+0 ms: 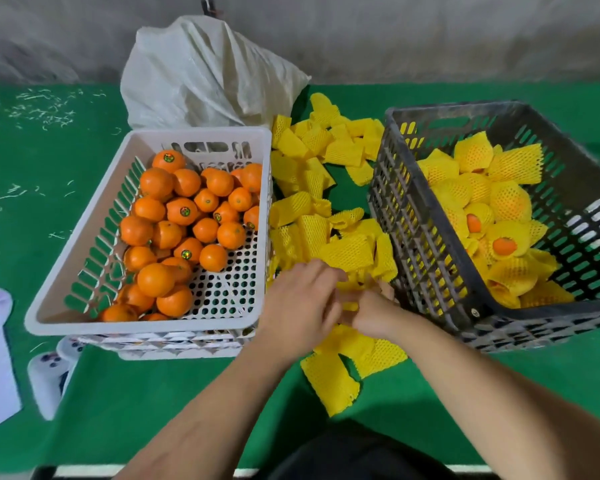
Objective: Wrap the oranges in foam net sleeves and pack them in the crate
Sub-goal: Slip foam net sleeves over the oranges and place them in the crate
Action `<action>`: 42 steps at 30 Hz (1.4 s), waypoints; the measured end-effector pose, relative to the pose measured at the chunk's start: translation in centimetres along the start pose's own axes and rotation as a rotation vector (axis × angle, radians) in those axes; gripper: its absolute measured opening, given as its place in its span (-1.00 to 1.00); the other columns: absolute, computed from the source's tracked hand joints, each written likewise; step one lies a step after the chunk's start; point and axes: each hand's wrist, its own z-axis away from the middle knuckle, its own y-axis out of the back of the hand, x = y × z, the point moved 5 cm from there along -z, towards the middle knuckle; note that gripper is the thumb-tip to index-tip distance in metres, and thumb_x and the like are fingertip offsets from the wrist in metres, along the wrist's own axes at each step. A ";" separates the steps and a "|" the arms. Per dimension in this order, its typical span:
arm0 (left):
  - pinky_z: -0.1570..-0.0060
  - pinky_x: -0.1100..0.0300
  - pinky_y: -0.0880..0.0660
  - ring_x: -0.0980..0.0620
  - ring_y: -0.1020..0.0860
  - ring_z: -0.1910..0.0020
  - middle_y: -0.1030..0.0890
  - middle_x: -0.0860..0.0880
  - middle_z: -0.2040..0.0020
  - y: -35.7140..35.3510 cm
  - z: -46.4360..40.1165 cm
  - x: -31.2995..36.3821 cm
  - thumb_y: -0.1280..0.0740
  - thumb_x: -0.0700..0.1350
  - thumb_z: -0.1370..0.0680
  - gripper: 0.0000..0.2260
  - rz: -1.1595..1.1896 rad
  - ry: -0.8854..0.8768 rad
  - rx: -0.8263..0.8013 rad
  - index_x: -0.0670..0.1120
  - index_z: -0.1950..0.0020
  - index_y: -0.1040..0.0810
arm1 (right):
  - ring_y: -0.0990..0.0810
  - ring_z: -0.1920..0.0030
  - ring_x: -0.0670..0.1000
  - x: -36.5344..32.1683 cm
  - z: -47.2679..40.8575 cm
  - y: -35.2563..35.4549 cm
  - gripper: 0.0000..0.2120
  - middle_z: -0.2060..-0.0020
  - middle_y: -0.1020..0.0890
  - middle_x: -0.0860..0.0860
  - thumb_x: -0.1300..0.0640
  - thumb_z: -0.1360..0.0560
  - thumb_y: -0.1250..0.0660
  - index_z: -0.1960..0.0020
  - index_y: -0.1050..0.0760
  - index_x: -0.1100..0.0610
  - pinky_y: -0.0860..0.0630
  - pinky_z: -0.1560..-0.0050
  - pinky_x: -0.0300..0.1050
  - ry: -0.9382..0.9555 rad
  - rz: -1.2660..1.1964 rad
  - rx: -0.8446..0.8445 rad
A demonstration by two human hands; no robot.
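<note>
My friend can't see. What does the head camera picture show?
Two hands, left hand and right hand, reach into yellow foam sleeves between a white crate of bare oranges and a dark crate of wrapped ones.

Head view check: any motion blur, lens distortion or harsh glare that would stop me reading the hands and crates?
Head view: wide-angle bowing bends the dark crate and table edge; left hand and right hand are motion-smeared over the foam sleeves, so their grip is unclear; lighting is soft and even, oranges sharp, no harsh glare.
</note>
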 end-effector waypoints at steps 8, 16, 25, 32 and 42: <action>-0.50 -0.14 -0.09 -0.16 -0.18 -0.51 -0.19 -0.11 -0.58 -12.9 11.7 -1.6 -0.48 0.33 -0.42 -0.06 -0.150 -0.074 -0.931 0.11 -0.67 -0.10 | -0.01 -0.60 0.20 3.7 0.7 -3.3 -0.40 -0.65 0.15 -0.10 -0.06 -0.61 -0.28 -0.61 -0.20 -0.06 -0.14 -0.55 0.16 -0.088 0.002 0.005; -0.30 -0.04 -0.48 -0.08 -0.49 -0.33 -0.45 -0.02 -0.40 -10.3 8.6 -1.8 -0.41 0.00 -0.60 -0.65 0.156 0.195 -0.396 0.00 -0.38 -0.56 | -0.51 -0.32 0.06 2.9 1.6 -0.5 -0.71 -0.28 -0.52 0.03 0.10 -0.62 -0.34 -0.33 -0.55 0.10 -0.42 -0.39 0.10 0.075 -0.558 0.485; -0.52 0.45 0.07 0.10 0.03 -0.68 -0.02 0.02 -0.67 -2.2 0.9 1.9 -0.31 -0.01 -0.70 -0.37 0.435 0.480 0.136 0.00 -0.70 -0.09 | 0.04 -0.63 -0.12 -0.7 2.9 1.1 -0.52 -0.65 0.01 -0.07 0.01 -0.67 -0.25 -0.57 -0.28 0.00 -0.16 -0.55 -0.05 0.199 -0.679 0.663; 0.02 0.36 -0.53 0.16 -0.65 -0.11 -0.69 0.21 -0.08 9.3 -0.4 -5.2 -0.24 0.06 -0.73 -0.85 0.484 0.410 0.347 0.19 -0.23 -0.58 | -0.44 -0.33 -0.29 -8.0 4.5 3.8 -0.64 -0.53 -0.24 -0.23 -0.01 -0.67 -0.26 -0.44 -0.45 0.02 -0.52 -0.33 -0.02 0.444 -0.739 0.629; -0.41 -0.16 -0.41 -0.30 -0.37 -0.48 -0.25 -0.20 -0.57 4.6 -1.7 -21.6 -0.34 0.01 -0.66 -0.37 -0.321 0.805 -0.681 -0.04 -0.66 -0.14 | -0.07 -0.61 0.13 -22.3 3.3 0.3 -0.43 -0.61 0.34 -0.06 -0.09 -0.58 -0.35 -0.47 -0.15 -0.06 -0.22 -0.48 0.23 0.442 -0.057 0.553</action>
